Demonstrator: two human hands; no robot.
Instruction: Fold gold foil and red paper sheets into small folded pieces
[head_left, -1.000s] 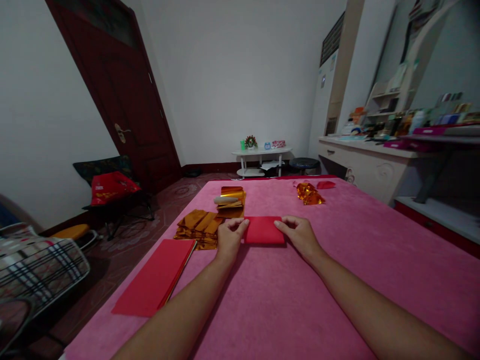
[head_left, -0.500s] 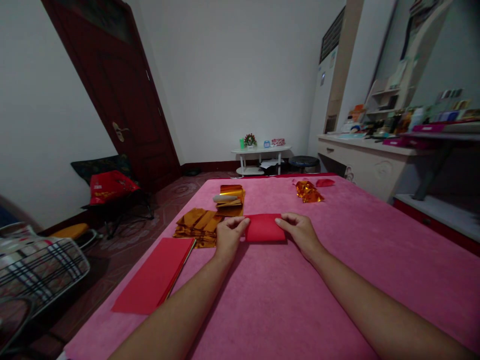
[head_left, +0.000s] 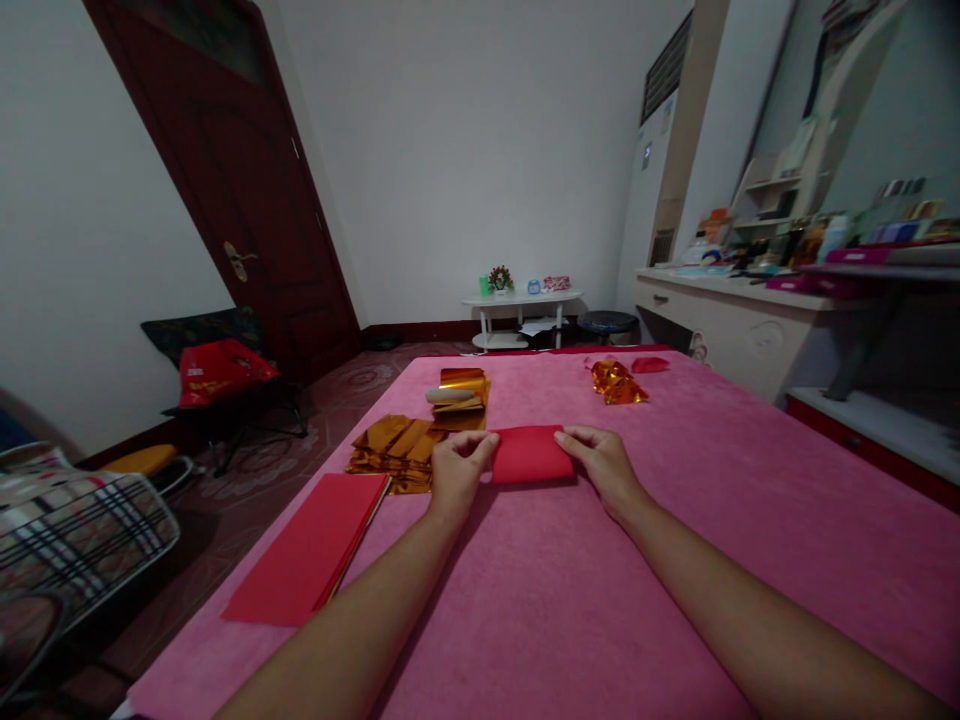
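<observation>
A small red paper piece (head_left: 532, 455) is held between both hands over the pink cloth (head_left: 540, 600). My left hand (head_left: 459, 468) pinches its left edge, thumb at the upper left corner. At the upper right corner, my right hand (head_left: 601, 462) grips it between thumb and fingers. Left of my left hand lies a pile of folded gold foil paper (head_left: 397, 448). Behind that pile is a gold foil stack (head_left: 461, 383) with a greyish oval object (head_left: 450, 397) on it. A stack of red paper sheets (head_left: 311, 550) lies nearer, beside my left forearm.
Crumpled gold foil (head_left: 616, 382) and a red scrap (head_left: 650, 365) lie at the far right of the cloth. Beyond the far edge stand a small white table (head_left: 523, 299) and a dark stool (head_left: 607, 322). A dresser (head_left: 735, 315) is on the right, a chair with a red bag (head_left: 221, 372) on the left.
The red piece and the fingers holding it have shifted very slightly to the right. Both hands keep their hold.
</observation>
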